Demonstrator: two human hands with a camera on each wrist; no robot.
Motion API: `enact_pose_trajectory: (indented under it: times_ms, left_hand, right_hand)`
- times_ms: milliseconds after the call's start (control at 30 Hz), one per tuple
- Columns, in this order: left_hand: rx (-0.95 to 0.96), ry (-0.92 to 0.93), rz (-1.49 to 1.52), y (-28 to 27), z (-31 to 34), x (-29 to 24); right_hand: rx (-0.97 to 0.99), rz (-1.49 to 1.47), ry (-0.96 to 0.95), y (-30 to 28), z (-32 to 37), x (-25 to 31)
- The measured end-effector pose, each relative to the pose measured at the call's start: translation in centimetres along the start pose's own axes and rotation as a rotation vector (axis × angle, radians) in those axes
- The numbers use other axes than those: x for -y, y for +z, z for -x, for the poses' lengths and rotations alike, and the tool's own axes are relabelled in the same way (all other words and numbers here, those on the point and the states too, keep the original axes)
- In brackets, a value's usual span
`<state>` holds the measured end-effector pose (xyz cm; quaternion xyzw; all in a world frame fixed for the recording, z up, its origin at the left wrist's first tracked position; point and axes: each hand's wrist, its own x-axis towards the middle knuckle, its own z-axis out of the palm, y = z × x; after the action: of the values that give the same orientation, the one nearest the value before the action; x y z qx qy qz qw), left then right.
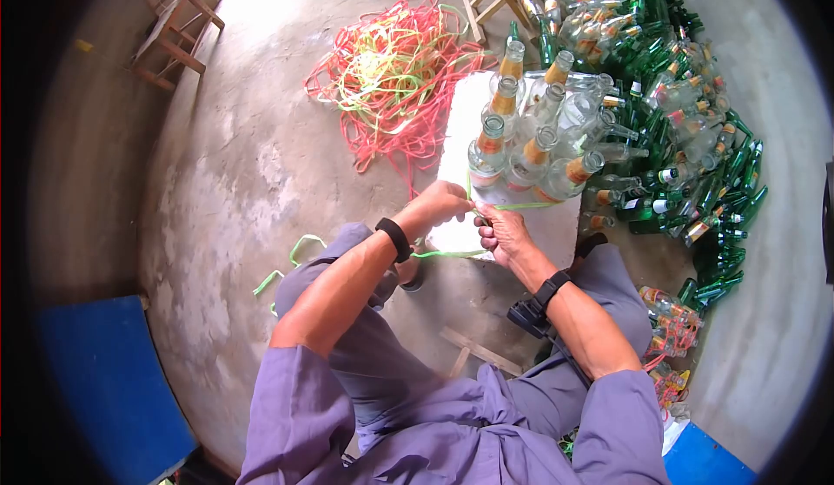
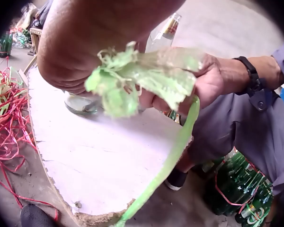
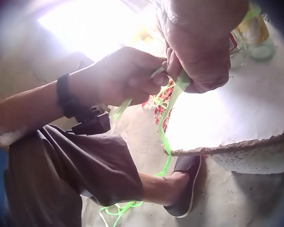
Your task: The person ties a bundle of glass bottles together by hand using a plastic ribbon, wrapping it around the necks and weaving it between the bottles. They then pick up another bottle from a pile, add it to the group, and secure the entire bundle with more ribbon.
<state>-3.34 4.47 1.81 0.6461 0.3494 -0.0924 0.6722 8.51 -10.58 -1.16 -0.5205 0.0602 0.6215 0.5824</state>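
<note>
The left hand point(image 1: 441, 205) and the right hand point(image 1: 507, 235) meet close together, fingers curled, both pinching the green strap point(image 2: 165, 170). One length of it passes just beyond the hands, along the near side of the upright clear bottles point(image 1: 532, 157), which stand on the white board point(image 2: 99, 151); another hangs below the hands. Beyond them to the left lies a tangled strap pile point(image 1: 391, 77); to their right, a bottle heap point(image 1: 686, 172).
</note>
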Motion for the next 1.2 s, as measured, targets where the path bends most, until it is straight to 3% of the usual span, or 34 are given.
enact_pose_trajectory:
  times_ms: [267,667,733,867,933,1033,1200]
  left_hand:
    - [-0.080,0.152,-0.261,-2.1,-1.8,1.3]
    - [-0.426,0.302,-0.806,-0.1,-0.8,0.9]
    - [-0.622,0.602,-1.014,-0.1,-0.2,0.5]
    - [-0.746,0.560,-0.872,0.9,1.3,-1.5]
    - [-0.553,0.244,-0.631,1.6,2.1,-2.2]
    - [-0.502,0.146,-0.659,2.8,1.8,-0.6]
    - [-0.469,0.175,-0.517,2.7,-0.5,1.5]
  right_hand:
    - [-0.064,-0.072,-0.020,0.9,-0.9,0.1]
    - [-0.121,-0.062,-0.005,1.3,-1.5,-0.3]
    - [-0.105,-0.083,-0.020,0.9,-1.9,-0.6]
    - [-0.122,-0.104,-0.037,1.2,-1.8,-0.7]
    - [-0.121,-0.096,-0.046,1.2,-1.8,-0.8]
    - [-0.105,-0.079,-0.059,1.1,-1.8,-0.9]
    - [-0.091,-0.086,-0.071,0.8,-1.9,-1.1]
